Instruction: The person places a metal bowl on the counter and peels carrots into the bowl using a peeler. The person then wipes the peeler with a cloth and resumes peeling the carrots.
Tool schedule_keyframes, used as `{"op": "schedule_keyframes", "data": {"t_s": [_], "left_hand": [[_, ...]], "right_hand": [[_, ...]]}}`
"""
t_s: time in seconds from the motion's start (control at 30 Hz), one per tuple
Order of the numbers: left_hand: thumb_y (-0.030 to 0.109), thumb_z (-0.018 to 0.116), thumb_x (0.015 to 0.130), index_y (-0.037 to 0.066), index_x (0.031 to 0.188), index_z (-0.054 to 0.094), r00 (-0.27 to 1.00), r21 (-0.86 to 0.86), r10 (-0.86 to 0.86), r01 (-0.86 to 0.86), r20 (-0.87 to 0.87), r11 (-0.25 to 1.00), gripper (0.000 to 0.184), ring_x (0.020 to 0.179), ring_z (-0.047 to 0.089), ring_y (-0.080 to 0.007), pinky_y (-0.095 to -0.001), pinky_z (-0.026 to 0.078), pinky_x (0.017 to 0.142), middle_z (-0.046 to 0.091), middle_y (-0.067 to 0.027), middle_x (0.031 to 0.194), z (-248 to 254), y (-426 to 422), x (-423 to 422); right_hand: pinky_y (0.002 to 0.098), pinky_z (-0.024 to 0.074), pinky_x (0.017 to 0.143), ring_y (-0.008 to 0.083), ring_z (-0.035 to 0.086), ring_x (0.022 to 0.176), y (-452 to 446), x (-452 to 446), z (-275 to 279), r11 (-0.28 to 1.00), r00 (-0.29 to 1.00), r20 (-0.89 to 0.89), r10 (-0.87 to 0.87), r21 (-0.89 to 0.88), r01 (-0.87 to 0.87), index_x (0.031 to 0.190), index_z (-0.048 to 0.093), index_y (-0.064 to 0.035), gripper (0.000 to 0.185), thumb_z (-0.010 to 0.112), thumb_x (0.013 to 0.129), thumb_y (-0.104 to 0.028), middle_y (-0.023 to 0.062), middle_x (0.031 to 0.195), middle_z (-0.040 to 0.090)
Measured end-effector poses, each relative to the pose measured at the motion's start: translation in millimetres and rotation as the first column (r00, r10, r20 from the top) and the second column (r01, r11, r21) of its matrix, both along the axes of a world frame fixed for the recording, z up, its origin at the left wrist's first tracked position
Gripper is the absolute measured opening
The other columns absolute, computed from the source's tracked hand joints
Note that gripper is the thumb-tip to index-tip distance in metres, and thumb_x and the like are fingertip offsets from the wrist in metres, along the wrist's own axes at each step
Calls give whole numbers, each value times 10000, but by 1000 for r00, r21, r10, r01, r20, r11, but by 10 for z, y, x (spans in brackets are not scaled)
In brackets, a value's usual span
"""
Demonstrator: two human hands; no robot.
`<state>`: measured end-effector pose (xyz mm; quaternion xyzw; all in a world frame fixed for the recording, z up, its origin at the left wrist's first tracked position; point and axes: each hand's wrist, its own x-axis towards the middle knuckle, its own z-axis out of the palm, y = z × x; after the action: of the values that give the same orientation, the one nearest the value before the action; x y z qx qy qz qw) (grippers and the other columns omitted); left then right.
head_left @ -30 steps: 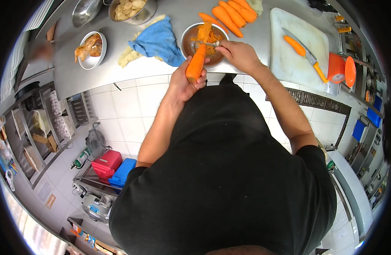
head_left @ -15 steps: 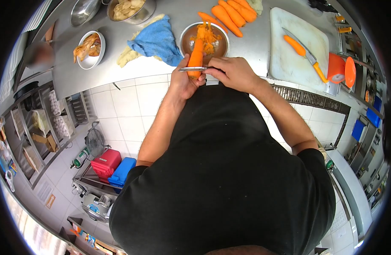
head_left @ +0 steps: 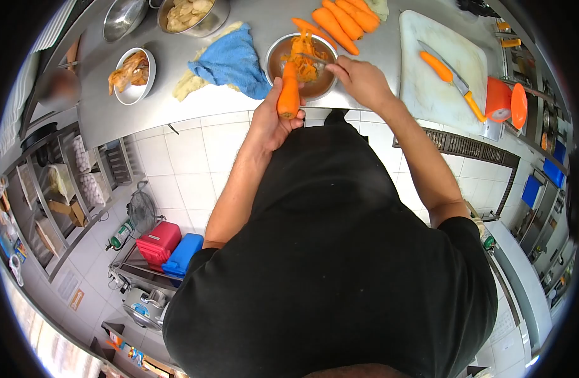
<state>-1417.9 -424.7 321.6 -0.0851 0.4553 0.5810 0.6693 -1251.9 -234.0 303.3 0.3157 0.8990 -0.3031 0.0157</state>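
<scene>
My left hand (head_left: 275, 120) is wrapped round a carrot (head_left: 289, 99), thick end toward me, its thin end over the rim of a metal bowl (head_left: 272, 57). Orange carrot peels (head_left: 309, 68) lie in the bowl. Above the bowl's right side, my right hand (head_left: 364, 80) is closed on the handle of a peeler (head_left: 315, 59), whose head is over the peels. Its blade is hard to make out. Behind the bowl, several carrots (head_left: 340, 24) lie together on the steel counter.
At the right, a cutting board (head_left: 422, 88) carries a knife (head_left: 458, 82) and another carrot (head_left: 435, 66). A blue cloth (head_left: 229, 60) lies left of the bowl. Farther left stand a white bowl of chicken (head_left: 152, 79) and a metal pot of pale slices (head_left: 217, 19).
My right hand has moved the peeler from the carrot's thick end forward to over the bowl. My left hand keeps hold of the carrot in nearly the same place.
</scene>
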Motion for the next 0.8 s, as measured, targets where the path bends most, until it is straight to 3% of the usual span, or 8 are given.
{"op": "schedule_keyframes", "data": {"t_s": [0.17,0.23,0.43,0.53,0.67,0.8], "left_hand": [[428,402,1155,14,1322,584,990,-91,136,-131,41,987,482,703,631,-232,-349,532,633,662,-127,923,-14,63,38],[422,408,1146,14,1291,578,981,8,107,-110,159,994,465,696,614,-235,-353,506,627,651,-132,910,-164,26,-9],[416,378,1141,13,1319,569,963,128,48,-85,266,988,481,641,501,-190,-325,408,618,594,-111,840,-221,-6,-46],[411,363,1145,17,1351,566,970,161,4,-44,244,986,488,627,465,-176,-317,391,620,574,-100,818,-146,-56,-18],[420,360,1155,23,1356,564,969,221,-18,-38,245,974,489,636,480,-171,-310,399,623,594,-108,837,-79,-96,-56],[438,379,1162,24,1325,573,989,107,57,-72,137,992,485,687,558,-192,-330,479,664,644,-127,890,-72,-48,-35]], "right_hand": [[516,541,731,402,709,852,-437,57,294,967,955,-252,155,-157,-198,1027,646,-101,329,581,1079,-419,148,890,736],[503,543,723,388,711,844,-521,63,321,944,928,-311,207,-186,-272,1033,645,-111,308,602,1069,-413,133,889,736],[505,557,730,388,714,854,-516,1,172,972,924,-338,178,-89,-220,1046,661,-112,343,589,1068,-447,128,900,742],[507,561,739,389,716,870,-243,7,-120,994,967,-229,111,24,-109,1051,675,-112,360,575,1072,-457,129,914,747],[507,560,739,391,717,870,27,29,-234,998,997,-63,53,42,-50,1062,685,-91,393,559,1082,-462,143,915,749],[501,558,759,391,716,881,-35,-19,-171,999,998,-56,18,-26,-20,1052,687,-90,382,552,1089,-445,138,916,751]]}}
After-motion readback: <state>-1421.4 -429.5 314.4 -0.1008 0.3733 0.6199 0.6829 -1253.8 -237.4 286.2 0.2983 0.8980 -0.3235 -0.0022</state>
